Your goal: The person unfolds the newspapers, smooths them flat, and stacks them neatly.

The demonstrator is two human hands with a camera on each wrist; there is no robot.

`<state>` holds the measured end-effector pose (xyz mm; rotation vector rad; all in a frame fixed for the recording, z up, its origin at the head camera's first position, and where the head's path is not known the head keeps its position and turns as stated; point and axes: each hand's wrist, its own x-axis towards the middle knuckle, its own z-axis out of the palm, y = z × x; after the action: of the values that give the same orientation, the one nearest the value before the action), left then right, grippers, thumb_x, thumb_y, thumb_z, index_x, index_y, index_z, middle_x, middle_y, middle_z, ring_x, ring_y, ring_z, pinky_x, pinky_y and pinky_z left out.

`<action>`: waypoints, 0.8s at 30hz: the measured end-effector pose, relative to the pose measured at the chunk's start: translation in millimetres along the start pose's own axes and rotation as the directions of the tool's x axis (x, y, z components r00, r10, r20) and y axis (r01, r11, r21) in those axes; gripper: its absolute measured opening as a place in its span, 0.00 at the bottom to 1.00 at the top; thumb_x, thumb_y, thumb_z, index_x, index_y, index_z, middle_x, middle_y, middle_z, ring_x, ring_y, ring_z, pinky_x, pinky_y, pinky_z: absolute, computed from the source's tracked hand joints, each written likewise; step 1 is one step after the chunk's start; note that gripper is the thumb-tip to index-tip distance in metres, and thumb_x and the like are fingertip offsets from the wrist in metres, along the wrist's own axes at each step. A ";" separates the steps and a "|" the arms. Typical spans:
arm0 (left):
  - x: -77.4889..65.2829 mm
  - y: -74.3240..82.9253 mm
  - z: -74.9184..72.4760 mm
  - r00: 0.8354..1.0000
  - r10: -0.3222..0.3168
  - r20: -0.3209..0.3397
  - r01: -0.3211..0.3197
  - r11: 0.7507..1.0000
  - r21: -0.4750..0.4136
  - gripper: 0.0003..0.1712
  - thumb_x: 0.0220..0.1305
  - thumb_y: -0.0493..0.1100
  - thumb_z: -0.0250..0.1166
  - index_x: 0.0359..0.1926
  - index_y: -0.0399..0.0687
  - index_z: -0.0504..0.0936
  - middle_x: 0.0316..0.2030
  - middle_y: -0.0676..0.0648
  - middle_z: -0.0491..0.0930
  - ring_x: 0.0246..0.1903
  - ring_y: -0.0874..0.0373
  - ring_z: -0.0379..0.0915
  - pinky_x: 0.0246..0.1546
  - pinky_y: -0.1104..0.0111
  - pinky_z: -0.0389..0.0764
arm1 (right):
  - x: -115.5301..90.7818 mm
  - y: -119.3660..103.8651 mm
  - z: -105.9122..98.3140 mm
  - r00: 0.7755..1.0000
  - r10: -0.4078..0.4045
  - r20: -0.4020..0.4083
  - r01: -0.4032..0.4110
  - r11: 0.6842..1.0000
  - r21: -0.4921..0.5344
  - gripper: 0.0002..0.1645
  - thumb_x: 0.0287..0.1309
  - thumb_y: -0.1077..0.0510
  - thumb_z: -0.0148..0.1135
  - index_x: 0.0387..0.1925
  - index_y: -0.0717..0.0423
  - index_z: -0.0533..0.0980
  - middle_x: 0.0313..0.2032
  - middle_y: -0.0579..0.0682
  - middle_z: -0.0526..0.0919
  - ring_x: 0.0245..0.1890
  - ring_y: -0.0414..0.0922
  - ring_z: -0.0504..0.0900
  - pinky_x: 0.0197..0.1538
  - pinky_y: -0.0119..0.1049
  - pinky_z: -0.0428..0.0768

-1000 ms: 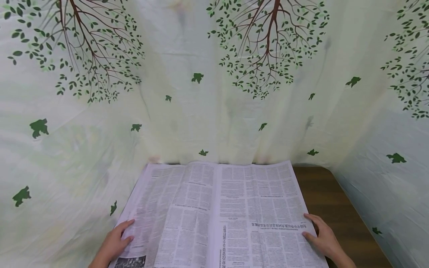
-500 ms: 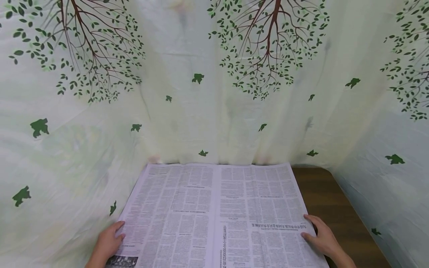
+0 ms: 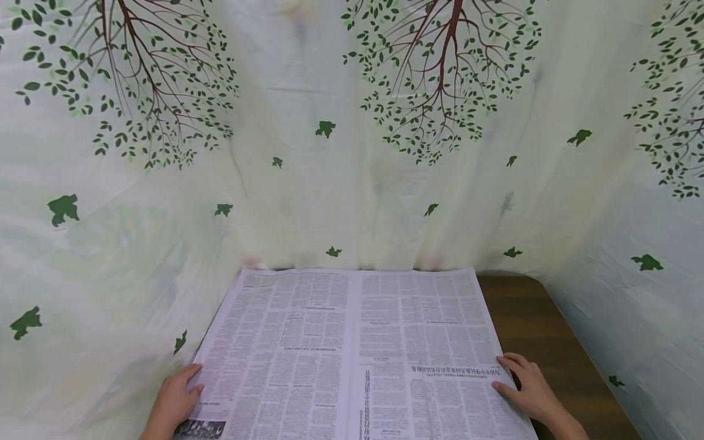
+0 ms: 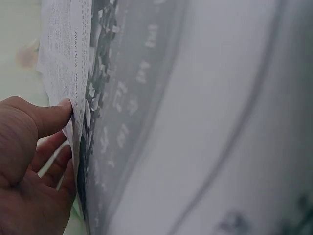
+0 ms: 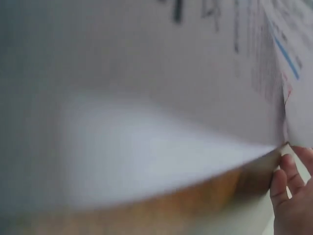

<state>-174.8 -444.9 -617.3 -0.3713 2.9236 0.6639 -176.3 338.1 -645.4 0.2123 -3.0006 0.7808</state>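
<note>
An open newspaper (image 3: 299,342) lies spread out flat, its two printed pages divided by a pale centre strip. At its left edge, my left hand (image 3: 175,397) pinches the sheets. The left wrist view shows the thumb (image 4: 54,117) on the printed side and the other fingers behind the paper. My right hand (image 3: 528,391) grips the opposite edge, thumb on top of the page. Seen from the right wrist, the underside of the paper fills most of the picture and the fingers (image 5: 288,178) are at its edge. A dark photo (image 3: 200,429) is printed at the lower left corner.
Beneath the newspaper is a dark brown wooden table (image 3: 519,311), visible along the right side. A pale cloth curtain (image 3: 385,201) printed with trees and green leaves hangs behind the table and along both sides.
My left hand has moved a little to the left and drawn the left page flatter, so its ripple and the raised far edge have smoothed out. The right hand has barely moved.
</note>
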 end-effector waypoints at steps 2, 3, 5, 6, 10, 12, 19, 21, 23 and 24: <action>-2.3 -0.2 -0.1 1.000 -0.020 0.008 0.020 1.000 -0.008 0.33 0.67 0.36 0.65 0.68 0.22 0.67 0.68 0.19 0.61 0.68 0.22 0.56 0.67 0.33 0.60 | -1.3 2.5 -1.3 1.000 0.001 0.002 -0.001 1.000 -0.024 0.43 0.60 0.35 0.70 0.66 0.59 0.76 0.67 0.61 0.73 0.54 0.59 0.73 0.48 0.55 0.76; -3.4 -0.5 -0.2 0.999 -0.036 0.016 0.037 0.999 -0.016 0.33 0.68 0.36 0.64 0.68 0.23 0.67 0.68 0.19 0.60 0.68 0.22 0.55 0.67 0.33 0.60 | -1.8 3.4 -2.1 1.000 0.004 0.004 -0.004 0.999 -0.034 0.43 0.61 0.34 0.69 0.67 0.58 0.76 0.68 0.61 0.72 0.55 0.60 0.73 0.48 0.58 0.76; -5.7 -1.5 -0.7 0.997 -0.066 0.030 0.067 0.997 -0.032 0.33 0.69 0.37 0.64 0.69 0.23 0.67 0.68 0.19 0.59 0.68 0.22 0.54 0.68 0.32 0.59 | -3.0 4.7 -3.5 1.000 0.004 0.010 -0.003 0.998 -0.058 0.43 0.61 0.33 0.67 0.67 0.57 0.75 0.69 0.61 0.71 0.57 0.63 0.72 0.48 0.63 0.75; -6.9 -2.4 -1.2 0.996 -0.077 0.034 0.078 0.996 -0.039 0.33 0.68 0.37 0.64 0.68 0.23 0.67 0.69 0.19 0.59 0.68 0.22 0.53 0.67 0.33 0.59 | -3.4 4.7 -4.1 1.000 0.003 0.015 -0.002 0.998 -0.070 0.43 0.62 0.32 0.66 0.67 0.57 0.75 0.70 0.61 0.71 0.58 0.64 0.72 0.47 0.65 0.74; -8.7 -5.3 -2.6 0.995 -0.096 0.033 0.098 0.993 -0.063 0.34 0.68 0.38 0.65 0.69 0.24 0.67 0.70 0.20 0.59 0.70 0.22 0.53 0.68 0.34 0.59 | -3.5 4.3 -5.1 1.000 0.011 0.026 -0.008 0.995 -0.095 0.43 0.63 0.31 0.64 0.68 0.56 0.75 0.71 0.61 0.71 0.61 0.67 0.70 0.47 0.70 0.71; -8.2 -6.5 -1.2 0.995 -0.096 0.031 0.098 0.992 -0.074 0.35 0.68 0.39 0.66 0.69 0.25 0.66 0.70 0.20 0.59 0.70 0.22 0.53 0.68 0.34 0.60 | -3.2 3.8 -7.0 0.999 0.018 0.027 -0.015 0.996 -0.093 0.44 0.62 0.31 0.64 0.68 0.56 0.75 0.71 0.62 0.71 0.62 0.68 0.70 0.47 0.70 0.71; -5.2 -7.7 3.7 0.999 -0.048 0.010 0.048 0.998 -0.030 0.36 0.70 0.40 0.63 0.71 0.24 0.63 0.70 0.20 0.59 0.70 0.22 0.53 0.68 0.34 0.60 | -4.7 4.8 -8.5 0.999 0.011 0.038 -0.007 0.996 -0.085 0.44 0.62 0.32 0.65 0.68 0.58 0.75 0.70 0.63 0.72 0.61 0.69 0.71 0.47 0.71 0.71; -6.0 -5.7 2.4 1.000 -0.021 0.001 0.021 1.000 -0.007 0.38 0.70 0.43 0.63 0.71 0.23 0.62 0.69 0.19 0.59 0.70 0.21 0.53 0.68 0.34 0.60 | -5.7 5.7 -8.3 0.999 0.004 0.042 -0.001 0.997 -0.080 0.43 0.63 0.33 0.65 0.68 0.58 0.74 0.69 0.63 0.73 0.61 0.68 0.71 0.47 0.71 0.72; -6.2 -3.3 -0.2 1.000 -0.005 0.003 0.005 1.000 0.002 0.42 0.71 0.48 0.64 0.72 0.22 0.60 0.70 0.19 0.58 0.69 0.20 0.53 0.68 0.33 0.60 | -6.1 5.8 -8.8 0.999 -0.002 0.043 0.005 0.998 -0.066 0.43 0.63 0.33 0.65 0.69 0.58 0.73 0.69 0.64 0.73 0.60 0.68 0.72 0.47 0.71 0.73; -5.8 -2.3 -1.2 1.000 -0.011 0.016 0.011 1.000 -0.003 0.45 0.71 0.51 0.64 0.73 0.23 0.59 0.70 0.18 0.57 0.70 0.20 0.52 0.68 0.33 0.59 | -6.3 5.9 -9.3 0.999 -0.005 0.043 0.008 0.998 -0.057 0.44 0.63 0.34 0.65 0.69 0.58 0.73 0.69 0.64 0.74 0.60 0.67 0.72 0.48 0.70 0.73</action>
<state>-168.7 -446.3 -616.2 -0.3800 2.9037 0.6676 -171.0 348.5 -640.5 0.2399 -3.0561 0.6978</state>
